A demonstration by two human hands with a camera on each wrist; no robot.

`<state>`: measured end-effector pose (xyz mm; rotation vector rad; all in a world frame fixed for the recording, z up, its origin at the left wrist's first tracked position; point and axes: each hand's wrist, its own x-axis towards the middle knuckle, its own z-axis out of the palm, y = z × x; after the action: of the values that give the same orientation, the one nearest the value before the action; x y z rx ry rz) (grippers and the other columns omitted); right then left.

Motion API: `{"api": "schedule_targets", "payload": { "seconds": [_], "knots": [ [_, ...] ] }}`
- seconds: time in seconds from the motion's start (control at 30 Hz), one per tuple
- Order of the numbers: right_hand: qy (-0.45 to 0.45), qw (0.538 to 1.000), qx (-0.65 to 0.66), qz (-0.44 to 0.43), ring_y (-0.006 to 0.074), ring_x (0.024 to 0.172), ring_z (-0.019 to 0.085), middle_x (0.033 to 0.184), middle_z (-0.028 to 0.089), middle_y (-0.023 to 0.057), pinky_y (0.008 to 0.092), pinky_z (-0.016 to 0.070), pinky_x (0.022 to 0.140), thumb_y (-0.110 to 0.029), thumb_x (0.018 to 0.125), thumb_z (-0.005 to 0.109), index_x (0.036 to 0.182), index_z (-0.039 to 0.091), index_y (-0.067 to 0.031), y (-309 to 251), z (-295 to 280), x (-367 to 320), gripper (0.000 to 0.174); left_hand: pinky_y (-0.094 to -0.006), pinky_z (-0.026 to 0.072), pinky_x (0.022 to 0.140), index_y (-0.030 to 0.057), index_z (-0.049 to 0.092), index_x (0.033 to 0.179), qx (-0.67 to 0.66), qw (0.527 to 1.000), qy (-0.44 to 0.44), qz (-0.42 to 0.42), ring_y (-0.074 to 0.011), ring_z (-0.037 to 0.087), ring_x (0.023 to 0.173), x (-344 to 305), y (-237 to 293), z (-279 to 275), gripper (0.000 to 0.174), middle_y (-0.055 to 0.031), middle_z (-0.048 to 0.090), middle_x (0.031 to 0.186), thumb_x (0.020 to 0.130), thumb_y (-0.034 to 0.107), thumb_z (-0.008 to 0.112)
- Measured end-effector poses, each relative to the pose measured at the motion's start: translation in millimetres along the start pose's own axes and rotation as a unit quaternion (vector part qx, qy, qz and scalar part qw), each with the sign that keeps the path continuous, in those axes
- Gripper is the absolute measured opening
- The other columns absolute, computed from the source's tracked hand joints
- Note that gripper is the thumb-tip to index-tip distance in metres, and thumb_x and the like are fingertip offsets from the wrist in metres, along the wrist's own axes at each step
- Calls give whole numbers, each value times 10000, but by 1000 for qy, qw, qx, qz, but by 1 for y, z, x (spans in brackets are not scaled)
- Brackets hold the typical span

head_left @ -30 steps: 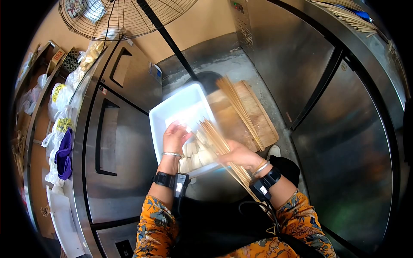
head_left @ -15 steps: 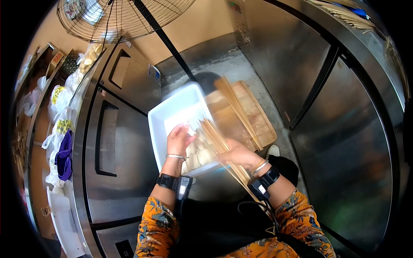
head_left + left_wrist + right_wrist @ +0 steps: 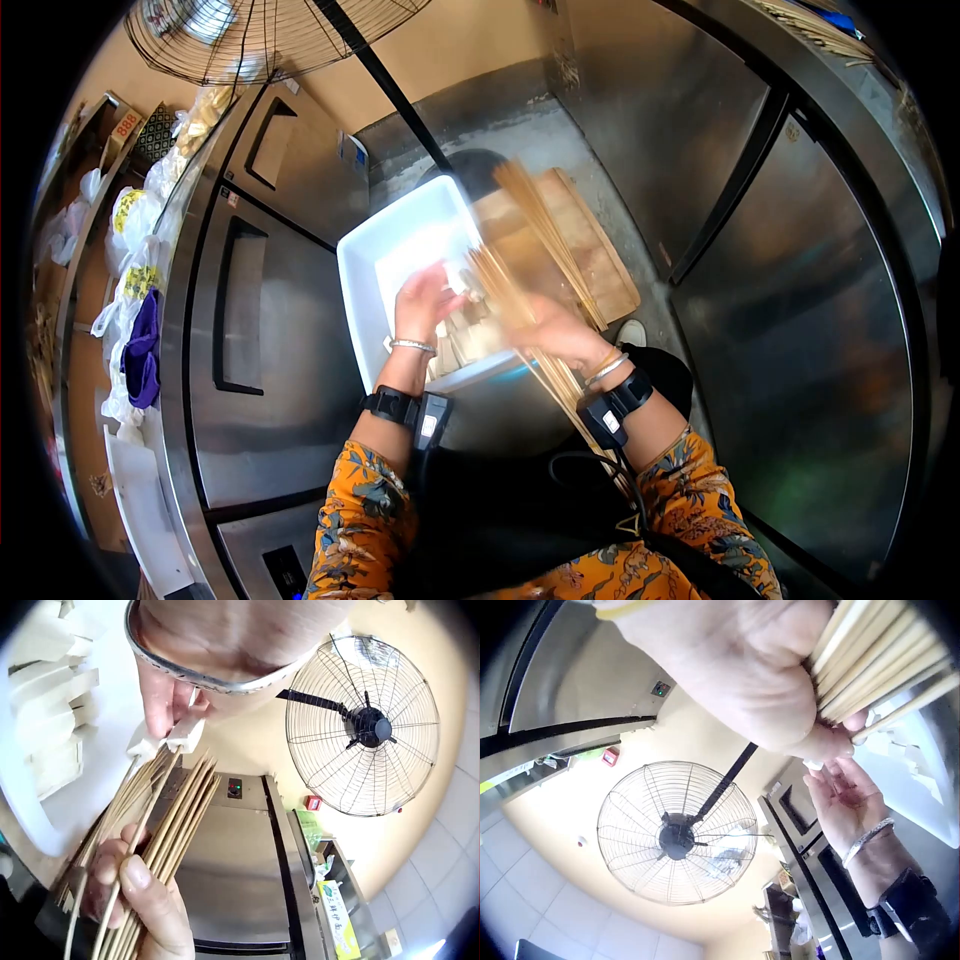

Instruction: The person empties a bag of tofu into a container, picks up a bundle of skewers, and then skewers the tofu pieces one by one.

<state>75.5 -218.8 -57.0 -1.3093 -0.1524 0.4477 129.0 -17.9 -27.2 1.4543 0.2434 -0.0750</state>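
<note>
My right hand point(image 3: 560, 330) grips a bundle of thin wooden sticks point(image 3: 497, 280), their pointed ends up and leftward. In the left wrist view the right thumb and fingers point(image 3: 154, 900) pinch two sticks apart from the bundle point(image 3: 180, 825). White block-shaped pieces point(image 3: 186, 733) sit at those two stick tips, and my left hand point(image 3: 161, 701) holds them between its fingers. In the head view my left hand point(image 3: 425, 300) is over the white bin point(image 3: 352, 290), where more white pieces point(image 3: 470, 338) lie at the near end.
Another bundle of sticks point(image 3: 550, 240) lies on a wooden board point(image 3: 610, 270) right of the bin. A wire fan point(image 3: 280, 35) stands beyond. Steel cabinets point(image 3: 270, 300) flank both sides, with plastic bags point(image 3: 135, 240) on the left one. A shoe point(image 3: 630, 333) shows beside the board.
The head view has shifted slightly, moving the bin up and left in the picture. My left hand has come a little closer to the stick tips; the right still grips the bundle.
</note>
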Motion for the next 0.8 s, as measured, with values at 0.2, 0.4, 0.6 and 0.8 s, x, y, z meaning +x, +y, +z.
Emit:
{"api": "schedule_targets", "payload": {
  "seconds": [0.2, 0.4, 0.6, 0.8],
  "knots": [
    [29, 998, 49, -2, 89, 684, 558, 892, 607, 45, 226, 466, 590, -40, 817, 610, 1220, 492, 18, -15, -8, -10, 424, -323, 519, 689, 79, 614, 1083, 623, 779, 13, 73, -216, 649, 817, 20, -15, -33, 373, -86, 655, 848, 850, 370, 610],
    [39, 995, 89, 35, 87, 663, 588, 871, 620, 58, 221, 488, 566, -13, 809, 577, 1180, 509, 37, -10, -10, -8, 381, -383, 499, 785, 110, 636, 1047, 742, 667, -54, 35, -296, 642, 888, -2, -8, 1, 457, -133, 682, 890, 784, 483, 617],
    [12, 986, 149, 67, 94, 633, 599, 843, 622, 56, 220, 500, 553, -2, 785, 616, 1161, 521, 28, -17, -11, -8, 388, -369, 517, 756, 85, 609, 1034, 559, 829, -11, 30, -289, 645, 837, 12, -33, -19, 322, -123, 664, 949, 794, 294, 659],
    [-5, 988, 132, 74, 107, 676, 608, 887, 624, 64, 228, 512, 583, 12, 754, 665, 1188, 509, 18, -5, -6, -3, 461, -354, 556, 792, 67, 533, 1142, -80, 996, 7, -40, -228, 620, 911, 12, -15, -49, 262, -69, 597, 1026, 884, 89, 569]
  ]
}}
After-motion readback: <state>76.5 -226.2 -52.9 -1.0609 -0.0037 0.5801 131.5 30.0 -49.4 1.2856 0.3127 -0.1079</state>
